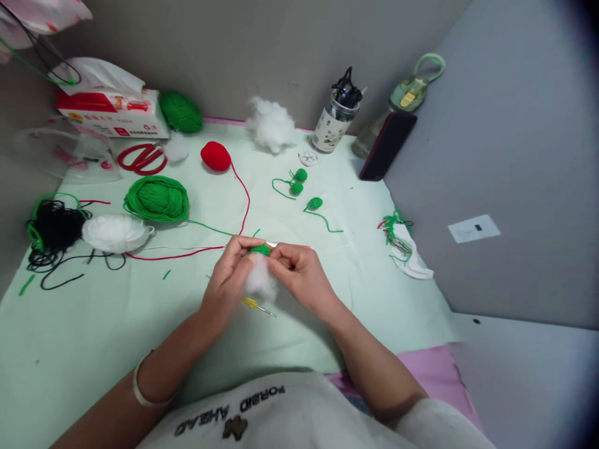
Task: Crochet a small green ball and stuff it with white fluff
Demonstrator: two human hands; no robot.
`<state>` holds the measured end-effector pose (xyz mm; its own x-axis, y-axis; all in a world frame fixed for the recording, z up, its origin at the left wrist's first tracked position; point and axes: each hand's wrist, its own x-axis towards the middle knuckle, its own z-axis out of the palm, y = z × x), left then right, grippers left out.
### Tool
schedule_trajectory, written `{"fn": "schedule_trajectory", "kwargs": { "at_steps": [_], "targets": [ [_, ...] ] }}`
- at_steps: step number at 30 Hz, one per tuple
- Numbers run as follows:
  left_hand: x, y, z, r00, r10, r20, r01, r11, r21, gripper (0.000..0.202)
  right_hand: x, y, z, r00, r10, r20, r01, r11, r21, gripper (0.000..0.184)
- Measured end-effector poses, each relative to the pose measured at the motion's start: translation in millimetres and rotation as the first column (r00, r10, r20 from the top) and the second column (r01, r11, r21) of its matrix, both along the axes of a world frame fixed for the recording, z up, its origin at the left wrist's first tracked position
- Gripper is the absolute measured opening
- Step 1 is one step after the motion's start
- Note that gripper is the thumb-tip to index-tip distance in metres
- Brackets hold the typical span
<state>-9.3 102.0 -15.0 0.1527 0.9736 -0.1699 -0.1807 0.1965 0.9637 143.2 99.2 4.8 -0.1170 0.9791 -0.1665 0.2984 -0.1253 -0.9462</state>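
A small green crochet piece [261,249] is held up between my two hands over the table. My left hand [228,277] is closed round its left side, thumb in front. The fingers of my right hand [303,274] pinch at its right edge; their tips are partly hidden. A tuft of white stuffing [260,282] hangs just under the piece, between the hands. A thin silvery thing shows behind the right fingertips, too small to tell. Below the hands lies a crochet hook with a yellow handle [249,302]. Small green crocheted balls [297,187] and an oval one [315,204] lie beyond.
Green yarn [156,198], white yarn [115,233], black yarn [56,227] and a red yarn ball [216,156] lie left, strands trailing toward my hands. Red scissors [141,159], a tissue box [115,112], stuffing [271,125], a pen cup [330,128], a phone [388,146] and a bottle [369,137] stand behind.
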Motion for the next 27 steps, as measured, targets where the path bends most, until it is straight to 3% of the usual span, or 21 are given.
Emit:
{"fn": "schedule_trajectory", "kwargs": {
  "at_steps": [4,7,11,16,21,25,27],
  "targets": [
    [-8.6,2.7,1.9,0.994,-0.088,0.068,0.09,0.996,-0.028,0.026,0.6,-1.3,2.2,0.998,-0.037,0.048,0.034,0.998,0.047,0.031],
    [-13.6,5.6,2.6,0.985,-0.15,0.086,0.153,0.988,-0.024,0.027,5.9,0.4,8.3,0.998,0.056,-0.041,-0.057,0.998,-0.03,0.028],
    [-10.4,7.1,1.9,0.998,-0.053,0.045,0.052,0.999,0.005,0.025,7.3,-1.0,15.5,0.982,0.141,-0.124,-0.153,0.984,-0.095,0.023],
    [0.7,5.8,-3.4,0.997,0.07,0.014,-0.07,0.998,0.002,0.02,-5.1,-7.4,10.0,0.996,0.089,-0.014,-0.089,0.996,-0.02,0.02],
    [4.0,1.8,-3.7,0.998,0.01,0.059,-0.005,0.996,-0.088,0.016,-7.9,-7.3,0.9,0.972,-0.032,0.234,0.003,0.992,0.125,0.021],
    [0.4,-1.0,1.1,0.993,-0.072,0.094,0.081,0.992,-0.098,0.025,-0.3,-5.6,3.5,0.962,-0.108,0.251,0.068,0.985,0.16,0.025],
    [-2.0,-0.6,2.5,0.989,-0.108,0.104,0.116,0.99,-0.077,0.032,3.7,-4.4,8.0,0.977,-0.081,0.197,0.056,0.99,0.126,0.025]
  ]
}}
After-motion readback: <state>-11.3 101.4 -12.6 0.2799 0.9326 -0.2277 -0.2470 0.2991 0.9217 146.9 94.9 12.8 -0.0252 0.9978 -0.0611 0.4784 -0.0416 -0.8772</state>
